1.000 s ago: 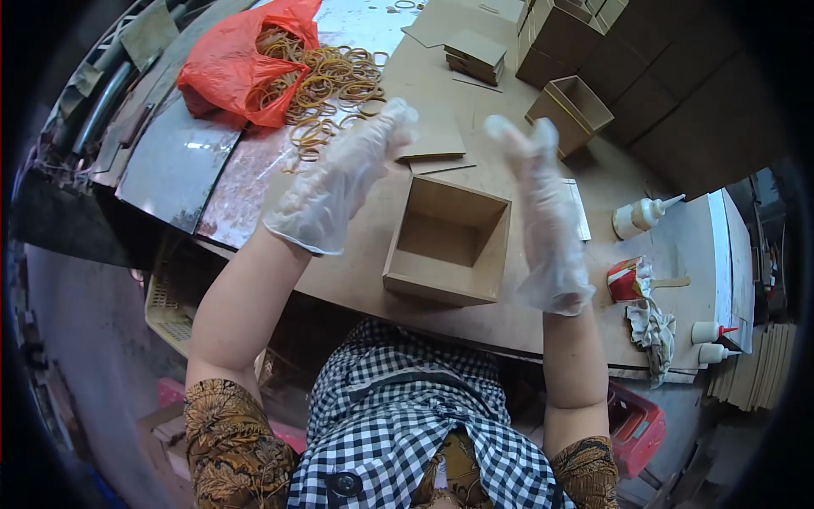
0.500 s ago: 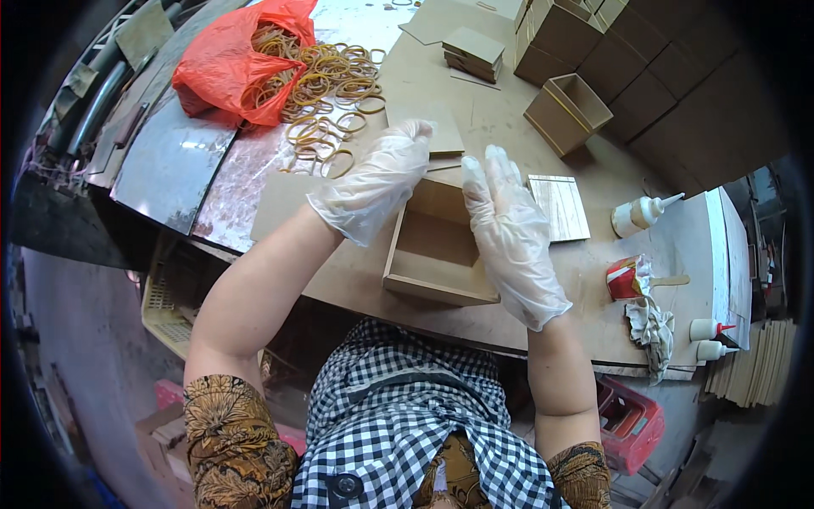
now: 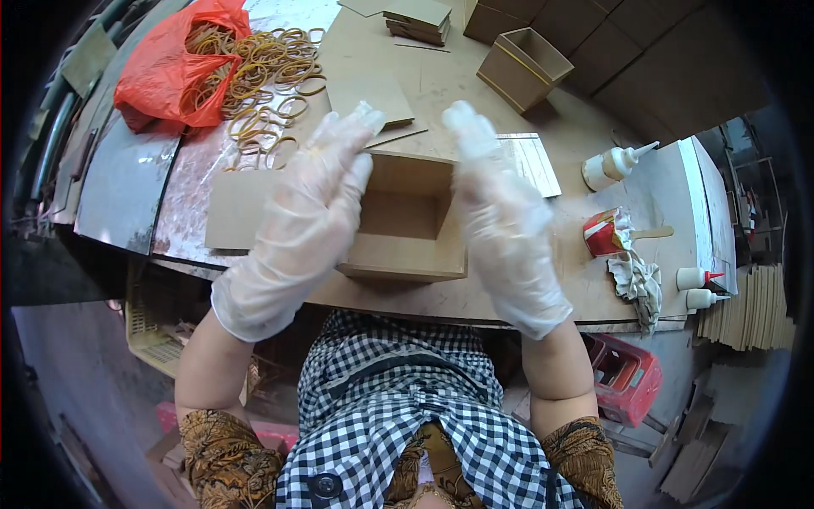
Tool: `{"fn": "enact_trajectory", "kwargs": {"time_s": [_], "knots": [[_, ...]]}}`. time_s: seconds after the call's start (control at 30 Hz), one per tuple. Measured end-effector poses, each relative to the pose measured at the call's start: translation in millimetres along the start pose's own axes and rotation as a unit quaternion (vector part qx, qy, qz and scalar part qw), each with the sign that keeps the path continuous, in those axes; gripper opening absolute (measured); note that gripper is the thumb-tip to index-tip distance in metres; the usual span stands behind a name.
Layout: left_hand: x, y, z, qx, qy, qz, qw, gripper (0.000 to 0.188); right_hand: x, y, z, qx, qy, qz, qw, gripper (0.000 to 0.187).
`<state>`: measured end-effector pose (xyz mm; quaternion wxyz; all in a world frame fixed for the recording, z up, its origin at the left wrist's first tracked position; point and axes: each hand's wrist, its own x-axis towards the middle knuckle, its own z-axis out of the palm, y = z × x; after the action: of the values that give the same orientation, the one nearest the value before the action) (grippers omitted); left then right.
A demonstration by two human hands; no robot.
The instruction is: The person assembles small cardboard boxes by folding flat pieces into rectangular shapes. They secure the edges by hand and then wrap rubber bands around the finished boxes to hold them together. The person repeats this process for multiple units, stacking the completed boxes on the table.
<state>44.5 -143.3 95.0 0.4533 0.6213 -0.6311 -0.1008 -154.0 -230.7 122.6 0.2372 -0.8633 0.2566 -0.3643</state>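
Observation:
A brown open-topped fibreboard box (image 3: 398, 216) sits near the table's front edge, between my two hands in thin white gloves. Along its left side lies my left hand (image 3: 309, 208), with the fingers stretched toward the far side. My right hand (image 3: 496, 208) is at the opposite side, its fingers straight too and slightly smeared by motion. Whether the palms press on the box walls cannot be told. Partly behind the right hand is a pale wood-grained panel (image 3: 532, 163). A flat brown board (image 3: 242, 208) lies beside the left hand, and another board (image 3: 369, 93) beyond the box.
A red plastic bag (image 3: 165, 93) spills rubber bands (image 3: 275, 64) at the far left. Stacked boxes (image 3: 627, 51) and a banded box (image 3: 526, 69) stand far right. Nearer are a glue bottle (image 3: 612, 167), a red cup (image 3: 600, 235) with a stick, a rag (image 3: 638, 284) and small bottles (image 3: 695, 278).
My left hand has come down and nearer, to the box's left side. The right hand remains at the right side. The whole view has shifted, with the table's things now farther left and higher.

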Motion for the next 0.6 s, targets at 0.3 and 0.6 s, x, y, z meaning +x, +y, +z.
{"fn": "enact_trajectory", "kwargs": {"time_s": [0.3,0.6], "knots": [[-19,14,18,0.123,0.009,0.036,0.992,0.050,-11,7,34,-0.293,-0.007,-0.054,0.955,0.063],[-23,12,17,0.148,0.027,0.058,0.987,0.048,-12,2,40,-0.320,-0.012,-0.072,0.945,0.066]]}}
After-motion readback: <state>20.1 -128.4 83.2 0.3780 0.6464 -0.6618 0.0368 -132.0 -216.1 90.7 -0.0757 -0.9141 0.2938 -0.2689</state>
